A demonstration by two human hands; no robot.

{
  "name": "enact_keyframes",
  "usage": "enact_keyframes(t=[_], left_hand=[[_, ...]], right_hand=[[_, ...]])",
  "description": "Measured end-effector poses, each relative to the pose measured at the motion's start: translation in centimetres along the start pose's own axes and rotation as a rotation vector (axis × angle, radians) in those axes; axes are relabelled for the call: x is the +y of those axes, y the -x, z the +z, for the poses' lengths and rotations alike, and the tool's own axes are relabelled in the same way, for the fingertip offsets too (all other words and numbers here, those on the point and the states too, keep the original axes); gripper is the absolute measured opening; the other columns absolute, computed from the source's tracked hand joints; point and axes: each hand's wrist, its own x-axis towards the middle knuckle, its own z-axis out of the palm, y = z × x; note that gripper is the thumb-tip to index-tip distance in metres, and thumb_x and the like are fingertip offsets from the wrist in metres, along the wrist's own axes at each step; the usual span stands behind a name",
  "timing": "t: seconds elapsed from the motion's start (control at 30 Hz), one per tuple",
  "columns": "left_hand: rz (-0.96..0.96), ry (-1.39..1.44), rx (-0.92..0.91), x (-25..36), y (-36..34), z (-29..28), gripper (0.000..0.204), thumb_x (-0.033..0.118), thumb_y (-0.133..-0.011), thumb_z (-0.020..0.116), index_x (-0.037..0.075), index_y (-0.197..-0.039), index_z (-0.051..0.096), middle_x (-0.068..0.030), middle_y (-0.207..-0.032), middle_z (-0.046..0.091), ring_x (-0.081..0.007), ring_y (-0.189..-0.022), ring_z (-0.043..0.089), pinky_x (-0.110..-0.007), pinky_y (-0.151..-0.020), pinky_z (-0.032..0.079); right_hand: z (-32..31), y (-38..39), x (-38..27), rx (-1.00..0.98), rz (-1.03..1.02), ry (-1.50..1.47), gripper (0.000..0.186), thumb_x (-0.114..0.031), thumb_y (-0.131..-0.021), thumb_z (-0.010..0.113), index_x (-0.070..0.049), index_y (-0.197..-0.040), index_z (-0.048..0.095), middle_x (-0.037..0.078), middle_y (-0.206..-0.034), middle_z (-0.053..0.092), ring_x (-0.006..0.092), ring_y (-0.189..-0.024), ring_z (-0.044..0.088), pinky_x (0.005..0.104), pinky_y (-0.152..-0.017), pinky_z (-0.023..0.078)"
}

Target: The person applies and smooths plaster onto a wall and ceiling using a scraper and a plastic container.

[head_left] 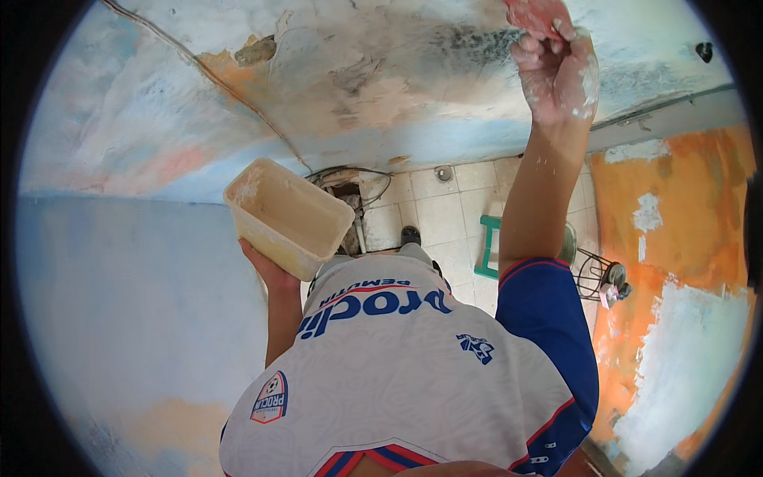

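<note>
In my left hand [273,266] is a cream plastic tub [274,245], rectangular and smeared on its inner walls. The fingers and palm support it from beneath and the side, and its mouth tilts toward me. My right hand [563,83], spotted with white paste, is raised high against the far wall. It pinches a flat red spreader [540,16], partly cut off by the picture's upper edge. Around it the wall [445,95] is patchy with white, pale blue, orange and dark stains.
A cable [195,60] runs down the wall to coiled black cables [369,176] near the floor. On the white tiles [441,215] stand a green stool [487,246] and a black wire rack [592,274]. An orange wall [675,183] with white patches rises at right, a pale blue wall [135,294] at left.
</note>
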Motion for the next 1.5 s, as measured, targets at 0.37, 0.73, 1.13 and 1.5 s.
enact_keyframes(t=[0.37,0.73,1.13,1.5], left_hand=[[-0.021,0.004,0.003,1.5,-1.1,-1.2,0.067,0.062,-0.098,0.032,0.015,-0.146,0.036,-0.0064,-0.146,0.043,-0.027,-0.132,0.043,-0.042,-0.108,0.04],[0.056,-0.054,0.049,2.7,-0.1,-1.1,0.067,0.062,-0.098,0.032,0.016,-0.146,0.035,-0.0064,-0.147,0.042,-0.027,-0.133,0.042,-0.042,-0.109,0.04],[0.048,-0.031,0.064,0.8,-1.3,1.4,0.068,0.063,-0.098,0.031,0.016,-0.147,0.034,-0.0061,-0.147,0.041,-0.027,-0.133,0.042,-0.042,-0.109,0.039],[0.112,-0.092,0.156,-4.6,2.8,2.9,0.068,0.062,-0.099,0.03,0.016,-0.148,0.033,-0.0062,-0.149,0.04,-0.0277,-0.135,0.041,-0.042,-0.11,0.038]], right_hand=[[-26.3,10.7,27.5,0.706,0.679,0.289,0.031,-0.026,-0.1,0.043,-0.002,-0.088,0.058,0.007,-0.068,0.064,0.0129,-0.051,0.057,0.0233,-0.039,0.04],[-3.2,-0.5,7.2,0.237,0.083,0.293,0.018,-0.013,-0.096,0.049,-0.005,-0.081,0.054,0.007,-0.069,0.059,0.0148,-0.059,0.055,0.028,-0.054,0.046],[-27.2,8.9,20.5,0.455,0.37,0.292,0.025,-0.022,-0.099,0.045,-0.007,-0.086,0.059,0.004,-0.069,0.06,0.0112,-0.052,0.051,0.0229,-0.043,0.039],[-20.0,-2.3,10.5,0.221,0.261,0.134,0.024,-0.025,-0.095,0.057,-0.009,-0.079,0.051,0.01,-0.072,0.061,0.0201,-0.06,0.057,0.0278,-0.051,0.043]])
